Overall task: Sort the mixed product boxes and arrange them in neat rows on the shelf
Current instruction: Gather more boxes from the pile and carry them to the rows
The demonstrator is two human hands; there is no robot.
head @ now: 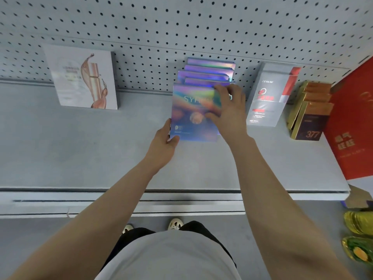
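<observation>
Light was bright, even and diffuse, casting only soft shadows on the grey shelf (80,150). The iridescent front box (189,118) showed glare and slight blur. Wide-angle distortion bent the edges.

The front box (191,116) is shimmering in iridescent blue, purple and orange with pale lettering. At nine o'clock, a white box (82,77) is showing a coppery swirl. At three o'clock, a grey box (268,98) is carrying red stripes, beside gold-and-brown boxes (310,118) and a red one (353,128). The pegboard (181,27) is showing dark dots on grey.
</observation>
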